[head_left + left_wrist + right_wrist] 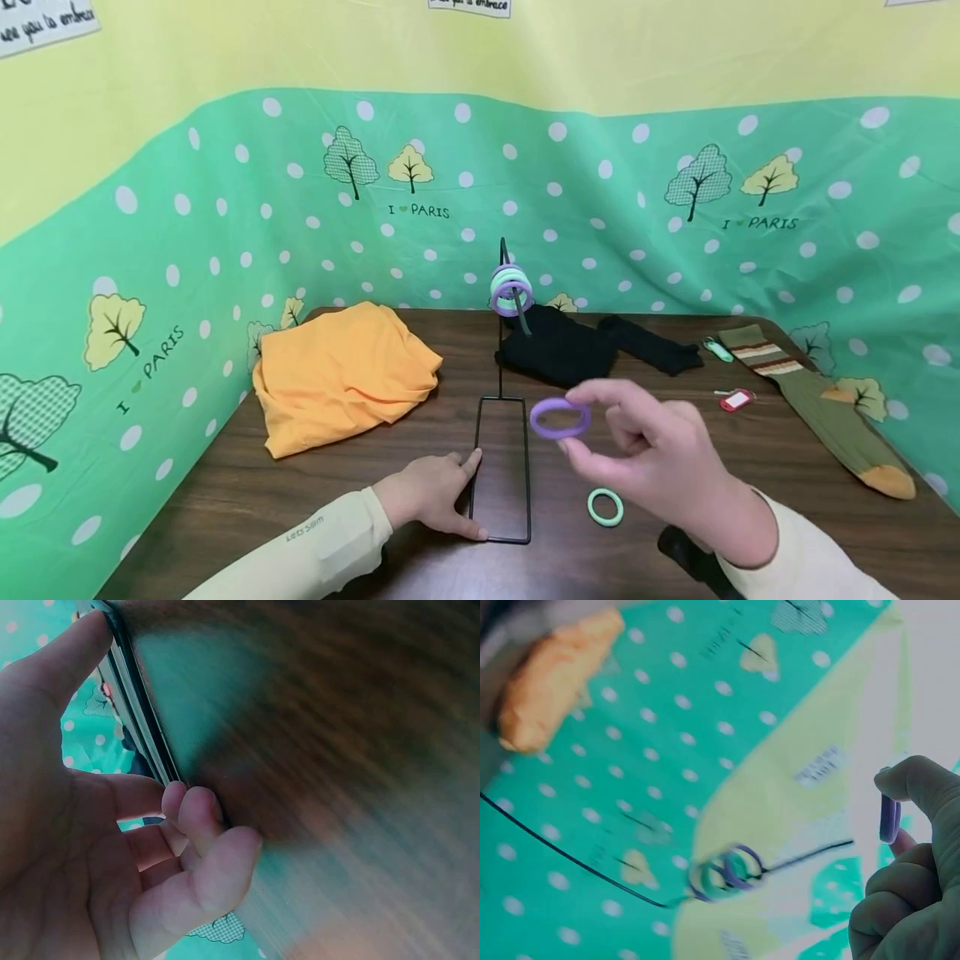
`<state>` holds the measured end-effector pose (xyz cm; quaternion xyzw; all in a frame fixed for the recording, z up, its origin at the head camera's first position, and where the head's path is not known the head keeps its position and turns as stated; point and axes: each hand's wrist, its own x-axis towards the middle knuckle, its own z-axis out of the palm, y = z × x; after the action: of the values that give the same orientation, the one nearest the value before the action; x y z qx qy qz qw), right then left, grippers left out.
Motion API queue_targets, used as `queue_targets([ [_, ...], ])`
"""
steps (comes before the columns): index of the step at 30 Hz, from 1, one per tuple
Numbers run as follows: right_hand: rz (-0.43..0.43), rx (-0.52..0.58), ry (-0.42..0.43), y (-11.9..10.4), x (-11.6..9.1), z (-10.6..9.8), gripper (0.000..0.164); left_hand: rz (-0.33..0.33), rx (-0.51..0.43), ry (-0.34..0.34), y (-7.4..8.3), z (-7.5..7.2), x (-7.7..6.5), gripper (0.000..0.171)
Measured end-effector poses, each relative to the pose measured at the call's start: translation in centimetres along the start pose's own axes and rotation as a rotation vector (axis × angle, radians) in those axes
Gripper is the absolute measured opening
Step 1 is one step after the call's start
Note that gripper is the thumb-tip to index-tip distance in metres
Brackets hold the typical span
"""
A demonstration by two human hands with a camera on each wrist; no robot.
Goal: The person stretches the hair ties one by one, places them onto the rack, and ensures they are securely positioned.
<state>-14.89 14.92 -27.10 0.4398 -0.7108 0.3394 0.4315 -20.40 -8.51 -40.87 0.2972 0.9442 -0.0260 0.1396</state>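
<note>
My right hand (pixel 660 450) pinches a purple ring (pixel 560 418) between thumb and forefinger, above the table and right of a black wire stand (pixel 528 475). In the right wrist view the purple ring (pixel 889 819) shows edge-on at the fingertips. My left hand (pixel 438 493) rests on the left side of the stand's rectangular base, thumb at the near corner and fingertips on the side rod. Purple and mint rings (pixel 512 290) hang on the stand's upper arm, whose tip points toward me. A mint ring (pixel 605 507) lies flat on the table below my right hand.
An orange cloth (pixel 345 375) lies at the left back. Black clothing (pixel 558 346) is behind the stand. On the right are a green key tag (pixel 718 349), a red key tag (pixel 737 400) and an olive sock (pixel 817 408). A black object (pixel 693 557) sits partly under my right forearm.
</note>
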Motion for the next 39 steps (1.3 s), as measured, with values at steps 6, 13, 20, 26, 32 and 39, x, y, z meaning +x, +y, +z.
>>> queue_targets([
  [6, -0.031, -0.094, 0.046, 0.4, 3.6, 0.4, 0.033, -0.011, -0.024, -0.010, 0.1, 0.3, 0.2, 0.104],
  [13, 0.104, -0.210, -0.045, 2.4, 4.7, 1.9, 0.041, -0.011, -0.027, -0.009, 0.2, 0.6, 0.2, 0.104],
  [20, 0.237, -0.251, -0.086, 3.7, 3.3, 2.0, 0.057, -0.010, -0.035, -0.028, 0.3, 0.6, 0.1, 0.104],
  [26, 0.382, -0.179, -0.125, 4.2, 1.6, 1.5, 0.057, -0.010, -0.030, -0.013, 0.1, 0.4, -0.1, 0.104],
  [32, 0.526, -0.144, -0.155, 5.0, -0.5, 1.2, 0.056, -0.003, -0.021, 0.002, 0.1, 0.1, -0.1, 0.104],
  [39, 0.740, -0.120, -0.229, 5.7, -2.9, 0.6, 0.052, 0.001, -0.013, 0.006, 0.0, 0.0, -0.1, 0.105],
])
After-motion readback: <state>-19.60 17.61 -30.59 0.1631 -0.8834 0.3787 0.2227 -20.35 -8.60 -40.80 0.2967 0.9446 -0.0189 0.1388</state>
